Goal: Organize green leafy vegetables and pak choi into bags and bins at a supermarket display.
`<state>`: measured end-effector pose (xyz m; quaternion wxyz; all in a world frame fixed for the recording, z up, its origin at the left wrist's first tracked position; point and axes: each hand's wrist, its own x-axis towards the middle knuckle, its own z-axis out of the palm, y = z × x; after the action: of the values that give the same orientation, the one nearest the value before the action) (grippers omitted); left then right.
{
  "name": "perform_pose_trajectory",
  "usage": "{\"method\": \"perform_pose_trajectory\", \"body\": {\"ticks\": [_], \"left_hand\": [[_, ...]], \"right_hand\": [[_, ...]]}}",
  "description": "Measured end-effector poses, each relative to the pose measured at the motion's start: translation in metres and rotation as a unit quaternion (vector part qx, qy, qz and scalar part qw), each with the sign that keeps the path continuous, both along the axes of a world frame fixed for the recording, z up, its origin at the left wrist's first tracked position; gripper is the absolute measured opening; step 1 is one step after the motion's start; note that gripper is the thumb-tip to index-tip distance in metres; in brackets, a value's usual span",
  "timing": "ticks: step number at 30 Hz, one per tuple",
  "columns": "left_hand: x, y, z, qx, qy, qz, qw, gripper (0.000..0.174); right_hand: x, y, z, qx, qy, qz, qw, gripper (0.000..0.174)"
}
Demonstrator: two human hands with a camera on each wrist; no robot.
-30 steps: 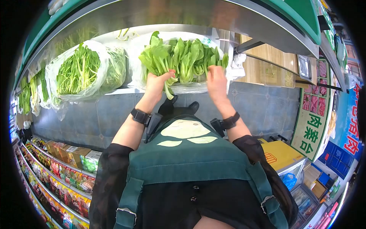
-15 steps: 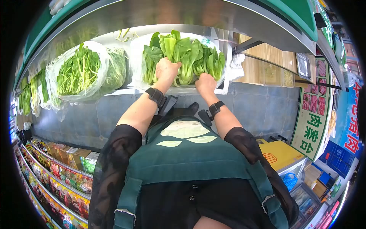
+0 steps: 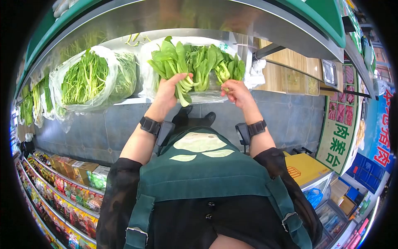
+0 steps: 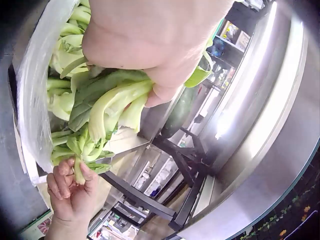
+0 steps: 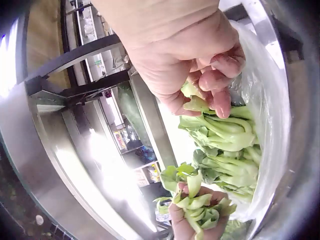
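Note:
In the head view, the left hand (image 3: 166,93) grips a bunch of leafy greens (image 3: 173,62) by its pale stems, over the left part of a plastic-lined tray. At the tray's right side, the right hand (image 3: 239,93) pinches the stem end of a small green head (image 3: 223,72). More bok choy (image 3: 202,68) lies between the hands on clear plastic (image 3: 203,98). The left wrist view shows stems (image 4: 112,107) hanging beneath the left hand (image 4: 150,40). In the right wrist view, the thumb and fingertips of the right hand (image 5: 185,60) hold a pale green piece (image 5: 196,102).
Left of the tray sits a bag of long thin greens (image 3: 85,76). A metal shelf edge (image 3: 199,16) overhangs the counter. On the right are wooden shelving (image 3: 286,62) and a green sign (image 3: 338,128). Packaged goods (image 3: 70,189) line shelves at the lower left.
The left hand has moved left and now holds a bunch up at the tray's front. The right hand has shifted right and pinches a stem end.

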<state>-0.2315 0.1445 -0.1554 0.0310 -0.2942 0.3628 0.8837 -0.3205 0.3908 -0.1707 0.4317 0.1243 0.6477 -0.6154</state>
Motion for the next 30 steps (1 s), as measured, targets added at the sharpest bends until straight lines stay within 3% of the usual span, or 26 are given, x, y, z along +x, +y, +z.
{"method": "perform_pose_trajectory", "body": {"ticks": [2, 6, 10, 12, 13, 17, 19, 21, 24, 25, 28, 29, 30], "left_hand": [[0.003, 0.007, -0.007, 0.008, -0.058, -0.058, 0.997, 0.028], [0.003, 0.039, -0.008, 0.034, -0.023, -0.067, 0.997, 0.022], [-0.009, 0.059, -0.004, 0.070, -0.064, -0.077, 0.993, 0.018], [-0.016, 0.064, -0.001, 0.050, -0.067, -0.103, 0.991, 0.015], [-0.018, 0.061, -0.006, 0.043, -0.074, -0.105, 0.991, 0.013], [-0.021, 0.042, 0.000, 0.020, -0.028, -0.114, 0.993, 0.018], [-0.018, 0.032, 0.023, 0.057, -0.006, -0.123, 0.991, 0.021], [-0.013, 0.022, 0.037, 0.112, 0.029, -0.149, 0.982, 0.029], [0.002, 0.008, 0.073, 0.075, 0.089, -0.147, 0.982, 0.030], [0.004, 0.001, 0.060, 0.112, 0.143, -0.141, 0.973, 0.030], [0.025, -0.033, 0.045, 0.131, 0.153, -0.116, 0.973, 0.027], [0.029, -0.041, 0.041, 0.131, 0.152, -0.115, 0.973, 0.027], [0.032, -0.047, 0.037, 0.107, 0.166, -0.075, 0.977, 0.026]], "right_hand": [[0.003, 0.004, 0.004, -0.073, -0.048, -0.030, 0.996, 0.012], [0.012, -0.006, 0.020, -0.088, -0.079, -0.054, 0.992, 0.013], [0.030, -0.029, 0.027, -0.025, 0.023, 0.016, 0.999, 0.012], [0.042, -0.041, 0.030, 0.051, 0.207, 0.071, 0.974, 0.017], [0.036, -0.039, 0.042, 0.065, 0.179, 0.137, 0.972, 0.022], [0.015, -0.016, 0.031, 0.000, 0.169, 0.024, 0.985, 0.018], [0.010, -0.010, 0.015, -0.003, 0.189, 0.036, 0.981, 0.019], [0.003, -0.008, -0.001, 0.009, 0.181, 0.103, 0.978, 0.033], [0.007, -0.021, -0.021, 0.038, 0.208, 0.069, 0.975, 0.041], [0.004, -0.021, -0.026, 0.024, 0.245, 0.046, 0.968, 0.046], [0.003, -0.027, -0.028, 0.088, 0.289, -0.009, 0.953, 0.040], [0.005, -0.030, -0.032, 0.130, 0.355, 0.002, 0.926, 0.030], [0.010, -0.035, -0.027, 0.130, 0.355, 0.004, 0.926, 0.030]]}}
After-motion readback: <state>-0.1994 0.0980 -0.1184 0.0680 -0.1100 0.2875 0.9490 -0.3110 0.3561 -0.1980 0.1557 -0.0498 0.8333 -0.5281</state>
